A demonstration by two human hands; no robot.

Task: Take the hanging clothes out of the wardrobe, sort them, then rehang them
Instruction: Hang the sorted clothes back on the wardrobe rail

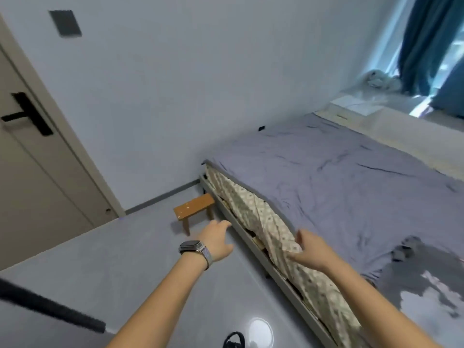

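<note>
Both arms reach forward and down from the bottom edge, forearms bare. The left hand [218, 239] hangs over the floor [125, 259] just short of the bed frame, palm turned inward, fingers straight and loosely spread, holding nothing. A watch [193, 248] sits on that wrist. The right hand [310, 249] stretches to the side of the bed [339, 177], its fingers relaxed and resting on the patterned sheet [271, 229] that hangs down over the mattress edge; whether the fingers pinch the cloth or only touch it I cannot tell, though they look mostly straight.

Two hands, one bed, one stool [194, 209], one door [37, 159], one curtain [431, 46].

The bed is covered with a grey-purple sheet [351, 184], wrinkled. At its near right corner lies a dark grey garment [411, 272], spread flat with pale patches; its shape is blurred. It is well apart from both hands. The wardrobe is out of view.

The small wooden stool stands on the floor against the head end of the bed frame, just beyond the left hand. The door with a black handle [27, 115] is at far left. The blue curtain hangs at top right above a window ledge [376, 101], where a pale bundle of cloth [379, 80] lies. A dark cord [234, 340] lies on the floor at the bottom edge.
</note>
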